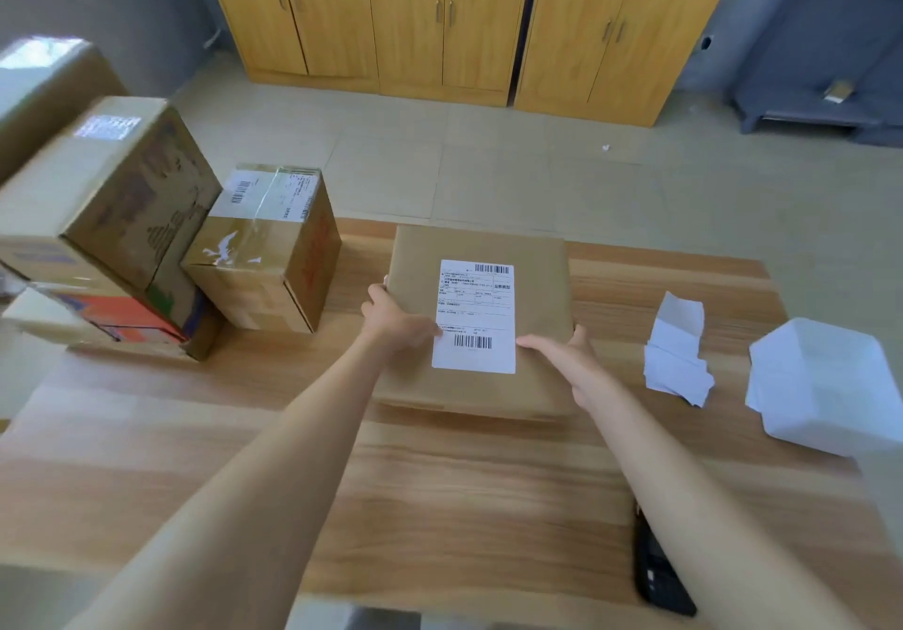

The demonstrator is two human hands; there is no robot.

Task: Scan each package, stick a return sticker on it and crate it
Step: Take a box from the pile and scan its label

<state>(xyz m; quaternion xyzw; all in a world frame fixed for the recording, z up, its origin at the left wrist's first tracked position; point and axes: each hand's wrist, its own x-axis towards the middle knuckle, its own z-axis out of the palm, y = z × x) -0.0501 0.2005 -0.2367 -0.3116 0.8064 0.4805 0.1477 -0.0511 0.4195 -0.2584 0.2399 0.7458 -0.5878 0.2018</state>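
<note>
- Yellow wooden cabinets [440,18] line the far wall, with a pale tiled floor [488,165] between them and a wood-grain table [440,483].
- A flat brown package [537,277] lies in the middle of the table, near its far edge and directly between the two hands.
- A white label [476,316] with barcodes at top and bottom sits on the package's top face.
- The left hand [396,321] rests on the package's left side. Its thumb is by the left edge and its fingers lie flat across the top, the tips touching the label's lower left edge.
- The right hand [571,365] lies on the package's near right part. Its fingers are stretched out and close together, the tips meet the label's lower right corner, and the thumb is lifted away from them.
- Neither hand curls round anything; both lie spread flat on the package top.
- On the left of the table is a stack of cardboard boxes [112,199], blurred, with a taped box [264,248] just beside it.
- To the right of the package, apart from it, lies a pile of white paper slips [677,360].
- Further right is a white tub [826,385].
- A black scanner [659,575] lies at the near right edge of the table, partly hidden by the right forearm.
</note>
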